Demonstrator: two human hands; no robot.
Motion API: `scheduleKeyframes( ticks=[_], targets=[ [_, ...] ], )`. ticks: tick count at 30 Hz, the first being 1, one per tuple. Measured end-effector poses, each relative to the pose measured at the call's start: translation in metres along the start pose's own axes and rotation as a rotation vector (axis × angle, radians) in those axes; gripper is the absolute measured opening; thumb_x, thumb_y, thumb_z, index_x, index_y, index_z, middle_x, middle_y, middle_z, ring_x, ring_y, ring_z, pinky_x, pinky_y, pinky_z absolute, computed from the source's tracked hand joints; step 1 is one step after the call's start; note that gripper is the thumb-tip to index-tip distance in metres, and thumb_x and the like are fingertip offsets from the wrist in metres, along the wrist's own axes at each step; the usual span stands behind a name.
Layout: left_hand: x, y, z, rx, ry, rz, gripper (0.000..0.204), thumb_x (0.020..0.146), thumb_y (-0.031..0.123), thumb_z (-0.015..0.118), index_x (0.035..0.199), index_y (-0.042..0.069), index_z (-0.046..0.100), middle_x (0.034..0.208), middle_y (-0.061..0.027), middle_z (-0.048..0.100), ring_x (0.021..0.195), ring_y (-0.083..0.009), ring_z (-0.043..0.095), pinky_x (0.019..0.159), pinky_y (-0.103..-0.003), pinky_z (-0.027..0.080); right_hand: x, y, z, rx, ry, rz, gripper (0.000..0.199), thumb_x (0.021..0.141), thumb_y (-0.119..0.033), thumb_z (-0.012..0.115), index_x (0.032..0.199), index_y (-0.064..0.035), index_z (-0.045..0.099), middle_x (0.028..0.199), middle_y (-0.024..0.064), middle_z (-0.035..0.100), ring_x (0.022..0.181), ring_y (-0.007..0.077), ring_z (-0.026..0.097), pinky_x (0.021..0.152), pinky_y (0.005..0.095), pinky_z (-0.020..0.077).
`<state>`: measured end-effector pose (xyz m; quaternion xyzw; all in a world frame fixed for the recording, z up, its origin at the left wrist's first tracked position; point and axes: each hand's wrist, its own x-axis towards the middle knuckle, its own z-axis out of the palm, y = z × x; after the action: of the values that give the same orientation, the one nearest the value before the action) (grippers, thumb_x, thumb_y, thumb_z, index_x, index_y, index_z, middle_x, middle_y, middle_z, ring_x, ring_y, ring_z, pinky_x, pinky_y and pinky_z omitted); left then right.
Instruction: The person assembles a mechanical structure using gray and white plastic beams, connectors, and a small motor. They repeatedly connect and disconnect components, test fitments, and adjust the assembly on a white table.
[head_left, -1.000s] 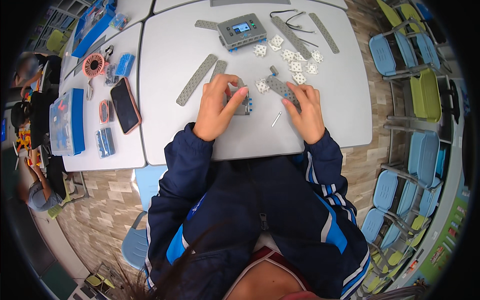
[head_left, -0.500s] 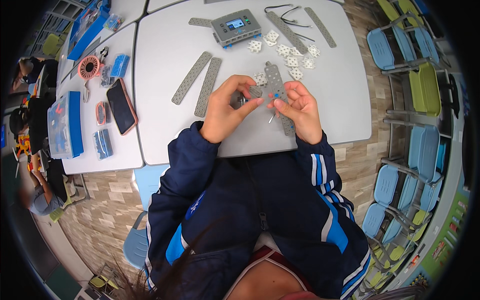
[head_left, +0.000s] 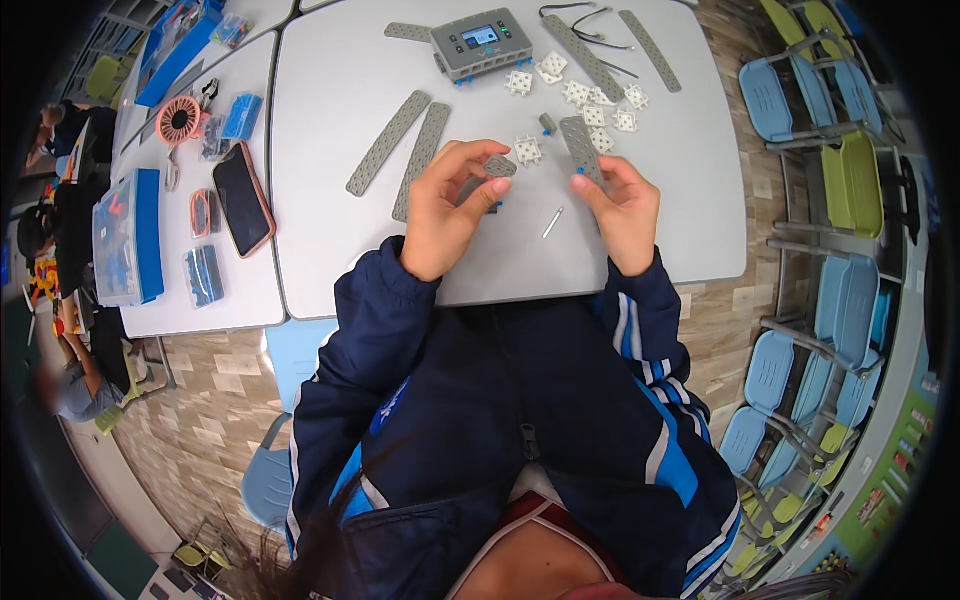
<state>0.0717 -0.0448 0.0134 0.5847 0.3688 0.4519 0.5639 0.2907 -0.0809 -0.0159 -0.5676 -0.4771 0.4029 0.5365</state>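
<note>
My left hand (head_left: 452, 206) pinches a short grey perforated plate (head_left: 497, 168) with blue pins, held just above the white table (head_left: 340, 230). My right hand (head_left: 624, 206) grips the lower end of a longer grey perforated beam (head_left: 579, 145) that has a blue pin at its side. The two pieces are apart, a hand's width between them. A white square connector (head_left: 527, 150) lies between my hands, and a small metal shaft (head_left: 552, 222) rests on the table below them.
Two grey beams (head_left: 405, 148) lie left of my hands. A grey controller brick with a screen (head_left: 481, 42), several white connectors (head_left: 590, 100), more beams and black cables sit farther back. A phone (head_left: 243, 198) and blue parts boxes (head_left: 125, 238) occupy the left table. Chairs stand at right.
My hands have moved apart: the two grey pieces were held together in front of me, and now each hand holds its own piece. The view has tilted slightly.
</note>
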Motion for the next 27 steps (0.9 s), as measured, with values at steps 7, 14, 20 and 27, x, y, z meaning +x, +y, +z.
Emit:
scheduleKeyframes(
  ticks=[7,14,20,27],
  targets=[
    [0.000,0.004,-0.002,0.016,-0.079,-0.007,0.037,0.089,-0.001,0.066,0.126,0.001,0.061,0.092,-0.0047,0.059,0.084,-0.0121,0.057,0.082,-0.027,0.044,0.012,-0.018,0.006,-0.672,0.135,-0.515,0.031,0.079,-0.002,0.074,0.109,0.0005,0.069,0.107,0.0132,0.064,0.088,0.0287,0.066,0.080,0.0351,0.0521],
    [-0.008,-0.003,0.014,0.757,-0.263,0.447,0.045,0.083,0.001,0.068,0.127,0.004,0.060,0.087,-0.0096,0.060,0.081,-0.0258,0.057,0.088,-0.038,0.039,-0.016,-0.047,0.013,0.021,-0.243,-0.133,0.026,0.086,0.001,0.070,0.111,0.0007,0.067,0.106,0.0104,0.063,0.088,0.0154,0.067,0.077,0.0260,0.0545],
    [-0.035,-0.012,0.040,0.741,-0.168,0.488,0.040,0.079,0.006,0.073,0.117,0.003,0.062,0.089,-0.0066,0.062,0.081,-0.0229,0.059,0.081,-0.039,0.040,-0.049,-0.015,0.000,0.068,-0.115,0.061,0.018,0.088,0.003,0.067,0.106,0.0040,0.067,0.106,0.0108,0.062,0.088,0.0152,0.068,0.076,0.0258,0.0566],
    [-0.064,-0.039,0.054,0.712,-0.069,0.477,0.036,0.074,0.013,0.078,0.108,0.006,0.069,0.089,-0.0030,0.063,0.077,-0.0188,0.059,0.074,-0.033,0.039,-0.085,-0.005,0.004,-0.443,0.009,-0.214,0.012,0.081,0.003,0.071,0.092,-0.0003,0.071,0.096,0.0108,0.066,0.089,0.0300,0.064,0.066,0.0320,0.0546]
  ],
)
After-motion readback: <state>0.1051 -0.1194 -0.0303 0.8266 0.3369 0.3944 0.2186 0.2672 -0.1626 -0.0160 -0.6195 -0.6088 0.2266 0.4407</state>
